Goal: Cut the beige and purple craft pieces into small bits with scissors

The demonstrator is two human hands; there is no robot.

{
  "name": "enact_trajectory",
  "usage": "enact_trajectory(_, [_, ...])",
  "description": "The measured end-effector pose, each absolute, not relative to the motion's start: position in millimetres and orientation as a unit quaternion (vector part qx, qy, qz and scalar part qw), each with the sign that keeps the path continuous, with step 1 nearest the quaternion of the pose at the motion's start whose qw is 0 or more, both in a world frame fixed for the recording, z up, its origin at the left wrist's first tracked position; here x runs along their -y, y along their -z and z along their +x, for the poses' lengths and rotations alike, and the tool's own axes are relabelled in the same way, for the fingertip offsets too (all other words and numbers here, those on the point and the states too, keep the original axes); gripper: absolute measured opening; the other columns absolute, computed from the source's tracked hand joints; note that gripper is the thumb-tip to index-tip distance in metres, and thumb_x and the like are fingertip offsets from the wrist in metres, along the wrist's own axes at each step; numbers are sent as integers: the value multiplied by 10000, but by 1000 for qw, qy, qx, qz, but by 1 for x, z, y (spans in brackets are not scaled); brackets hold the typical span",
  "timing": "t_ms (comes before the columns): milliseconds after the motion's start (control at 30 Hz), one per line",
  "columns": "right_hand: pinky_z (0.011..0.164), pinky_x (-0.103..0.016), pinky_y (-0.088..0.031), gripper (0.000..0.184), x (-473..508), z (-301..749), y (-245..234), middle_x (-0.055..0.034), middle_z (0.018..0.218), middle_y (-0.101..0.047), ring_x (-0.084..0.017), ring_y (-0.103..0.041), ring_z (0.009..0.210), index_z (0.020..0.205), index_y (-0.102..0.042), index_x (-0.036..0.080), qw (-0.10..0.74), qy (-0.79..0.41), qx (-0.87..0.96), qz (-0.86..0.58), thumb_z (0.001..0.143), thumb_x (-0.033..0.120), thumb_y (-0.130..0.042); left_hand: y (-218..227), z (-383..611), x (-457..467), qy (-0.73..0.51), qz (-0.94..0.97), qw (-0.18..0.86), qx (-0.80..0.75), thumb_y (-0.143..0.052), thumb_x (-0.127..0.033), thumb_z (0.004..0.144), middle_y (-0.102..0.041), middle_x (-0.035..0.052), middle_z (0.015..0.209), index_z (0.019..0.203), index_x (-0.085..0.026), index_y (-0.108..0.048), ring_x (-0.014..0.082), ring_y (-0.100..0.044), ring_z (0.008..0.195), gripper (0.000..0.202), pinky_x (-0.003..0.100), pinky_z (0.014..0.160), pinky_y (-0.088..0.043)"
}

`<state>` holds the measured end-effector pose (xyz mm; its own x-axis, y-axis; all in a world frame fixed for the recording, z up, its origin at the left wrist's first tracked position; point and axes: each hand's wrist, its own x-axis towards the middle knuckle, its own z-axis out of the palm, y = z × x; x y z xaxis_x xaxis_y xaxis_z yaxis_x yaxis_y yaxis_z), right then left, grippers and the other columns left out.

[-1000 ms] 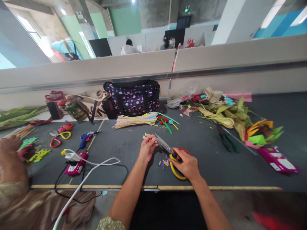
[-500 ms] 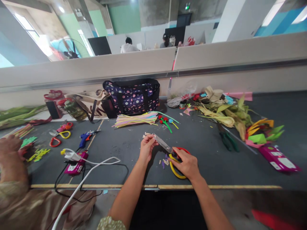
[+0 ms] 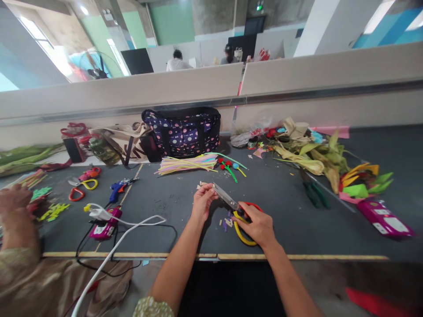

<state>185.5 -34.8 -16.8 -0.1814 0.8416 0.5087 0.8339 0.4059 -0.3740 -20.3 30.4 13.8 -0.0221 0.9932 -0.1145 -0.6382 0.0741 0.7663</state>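
Scissors [image 3: 236,210] with red and yellow handles sit in my right hand [image 3: 257,224], fingers closed through the loops, blades angled up and to the left with their tips at my left hand [image 3: 202,201]. That hand is pinched shut on something small at the blade tips; what it is I cannot tell. Both hands hover just above the dark grey table [image 3: 284,220], near its front edge, forearms reaching in from below and bent toward each other. Small cut scraps [image 3: 226,223] lie on the table between my hands, just beside the yellow handle.

Further back lies a bundle of pastel straws [image 3: 187,164], with a few red and blue pom-pom stems [image 3: 228,168] beside it. Behind those stands a dark polka-dot bag [image 3: 185,132], touching a beige tote [image 3: 122,143]. To my left are a blue glue gun [image 3: 120,187], a pink glue gun [image 3: 104,226] with white cable [image 3: 132,231], and another pair of scissors [image 3: 81,188]. At the far left edge another person's hand [image 3: 15,207] rests over green cut-outs [image 3: 53,212]. To my right lie a heap of dried leaves [image 3: 313,156], green pliers [image 3: 312,193] and a pink packet [image 3: 383,220]. A low grey partition [image 3: 297,92] runs behind the table; beyond it people sit in a bright hall.
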Motion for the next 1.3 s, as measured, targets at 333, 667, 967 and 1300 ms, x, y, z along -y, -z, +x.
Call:
enact_trajectory(333, [676, -207, -440, 489, 35, 185, 19, -19, 822, -675, -110, -612, 692, 1212, -604, 197, 347, 5, 776, -527, 832, 504, -598, -9, -23, -31, -590, 181, 715, -329, -804, -123, 599, -647, -18, 682, 849, -140, -653, 72, -602, 563, 292, 182, 578, -512])
enact_trajectory(667, [661, -209, -442, 474, 34, 187, 24, -24, 811, -676, -114, -618, 690, 1226, -598, 188, 340, 13, 785, -518, 854, 482, -582, -6, -21, -31, -603, 211, 683, -354, -812, -158, 590, -636, -10, 634, 775, -137, -644, 88, -602, 548, 250, 211, 586, -529])
enact_trajectory(967, [642, -212, -435, 457, 35, 186, 20, -11, 777, -662, -108, -612, 654, 1194, -606, 187, 352, 23, 779, -519, 853, 490, -580, -4, -22, -31, -612, 226, 679, -337, -830, -153, 577, -682, 18, 731, 816, -118, -677, 99, -639, 614, 286, 220, 658, -547])
enact_trajectory(1300, [630, -224, -445, 433, 37, 184, 15, -15, 753, -662, -118, -619, 649, 1170, -629, 197, 343, 22, 779, -524, 855, 487, -569, -6, -21, -30, -615, 231, 675, -336, -828, -172, 577, -680, 24, 710, 839, -124, -687, 106, -631, 579, 301, 229, 620, -547])
